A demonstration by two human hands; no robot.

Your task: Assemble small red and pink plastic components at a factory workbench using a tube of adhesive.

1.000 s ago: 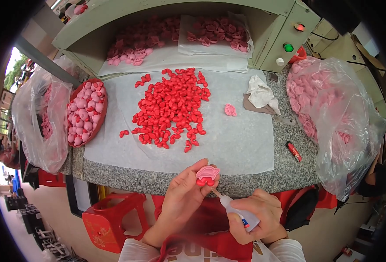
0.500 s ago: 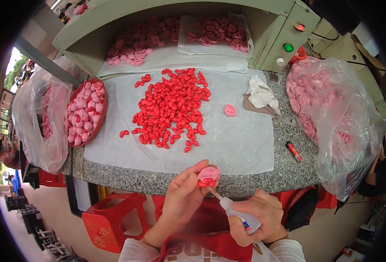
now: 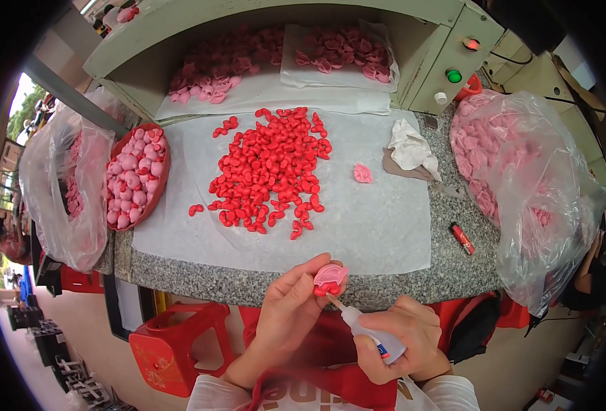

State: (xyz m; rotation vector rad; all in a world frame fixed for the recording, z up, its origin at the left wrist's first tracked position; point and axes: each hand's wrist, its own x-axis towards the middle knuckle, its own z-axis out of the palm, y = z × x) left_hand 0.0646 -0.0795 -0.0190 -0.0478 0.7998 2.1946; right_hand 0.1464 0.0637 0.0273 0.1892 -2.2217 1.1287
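Observation:
Between the fingertips of my left hand [image 3: 293, 294] is a small pink shell-shaped piece [image 3: 331, 275] with a red bow-shaped part [image 3: 326, 290] at its lower edge. My right hand [image 3: 406, 339] is wrapped round a white squeeze bottle [image 3: 350, 316], tilted so its narrow tip points up and left at the red part. Whether the tip touches it I cannot tell. Beyond my hands, a heap of glossy red bow-shaped pieces [image 3: 265, 171] covers the middle of a white paper sheet [image 3: 378, 233]. One loose pink piece [image 3: 362, 173] lies right of the heap.
A red basket [image 3: 162, 179] of pink balls stands left, beside a clear plastic bag [image 3: 87, 233]. A bag of pink pieces [image 3: 495, 157] sits right, near a red lighter [image 3: 461, 238] and crumpled tissue [image 3: 409, 145]. Behind is a green machine housing [image 3: 423, 75] holding pink pieces.
The pink piece in my left hand has turned slightly and shifted a little right. The bottle in my right hand has moved slightly left and up.

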